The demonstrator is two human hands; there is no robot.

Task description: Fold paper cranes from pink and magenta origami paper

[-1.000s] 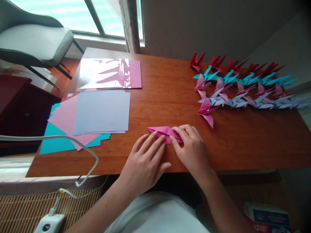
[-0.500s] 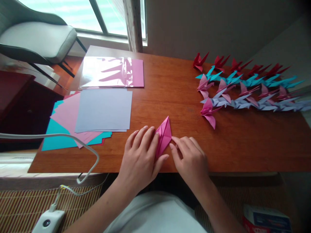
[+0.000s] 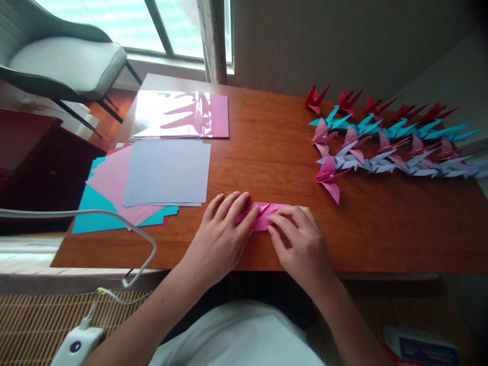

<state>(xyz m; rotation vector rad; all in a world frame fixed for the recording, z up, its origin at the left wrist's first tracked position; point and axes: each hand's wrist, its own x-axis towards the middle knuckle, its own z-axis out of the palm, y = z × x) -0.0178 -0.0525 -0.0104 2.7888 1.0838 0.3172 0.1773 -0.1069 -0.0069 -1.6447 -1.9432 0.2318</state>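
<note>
Between my hands, near the table's front edge, is a folded piece of pink origami paper (image 3: 262, 221), its long side now running left to right. My left hand (image 3: 218, 239) grips its left part, with the index finger over the folds and the thumb mostly hidden. At the right part, my right hand (image 3: 305, 244) pinches the paper's lower edge between bent fingers and thumb. A finished bright pink paper crane (image 3: 328, 178) stands up and to the right of my right hand.
Rows of red (image 3: 314, 100), turquoise (image 3: 331, 119), light pink (image 3: 322, 137) and lilac paper cranes (image 3: 345, 161) stand at the right. Left lie grey-blue sheets (image 3: 168, 173), pink and turquoise sheets (image 3: 95, 211) and a clear-wrapped pack (image 3: 219, 117). A white cable (image 3: 125, 218) crosses the left front edge.
The pink paper has turned from standing lengthwise to lying crosswise. My left hand has shifted slightly, and my right hand has moved onto the paper's right part.
</note>
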